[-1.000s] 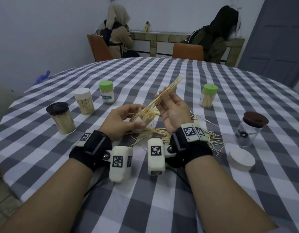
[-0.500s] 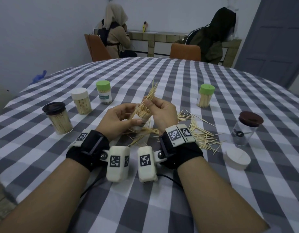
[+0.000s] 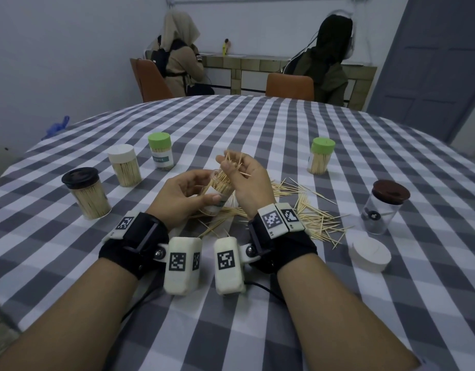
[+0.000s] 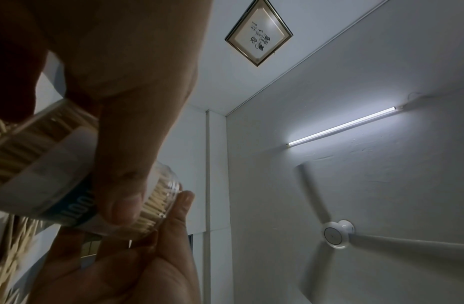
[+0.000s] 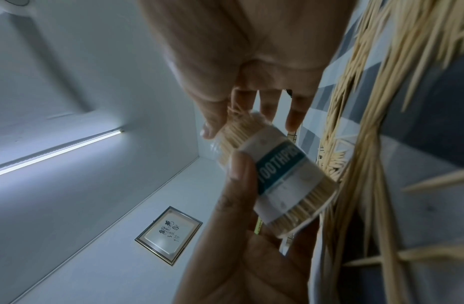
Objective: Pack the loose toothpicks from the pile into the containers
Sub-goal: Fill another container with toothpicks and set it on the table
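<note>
My left hand [image 3: 188, 194] grips a clear, lidless toothpick container [image 3: 216, 202] with a white and teal label, tilted just above the checked table [image 3: 257, 135]. The left thumb [image 5: 238, 170] lies across the label. My right hand [image 3: 244, 178] pinches a bunch of toothpicks [image 3: 229, 167] at the container's mouth; their lower ends are inside and their tips fan out above my fingers. The container [image 5: 280, 170] looks nearly full. The loose toothpick pile [image 3: 314, 212] lies on the cloth to the right of my hands and partly under them.
Three closed, filled containers stand at the left: dark lid [image 3: 82, 178], white lid [image 3: 122, 155], green lid [image 3: 159, 140]. At the right are a green-lidded one [image 3: 322, 147], a nearly empty brown-lidded jar [image 3: 388, 192] and a loose white lid [image 3: 370, 253]. Two people sit beyond the table.
My right hand brought the raised, slanting bunch of toothpicks down and left to the container's mouth, so less of it sticks out. The left hand kept hold of the container.
</note>
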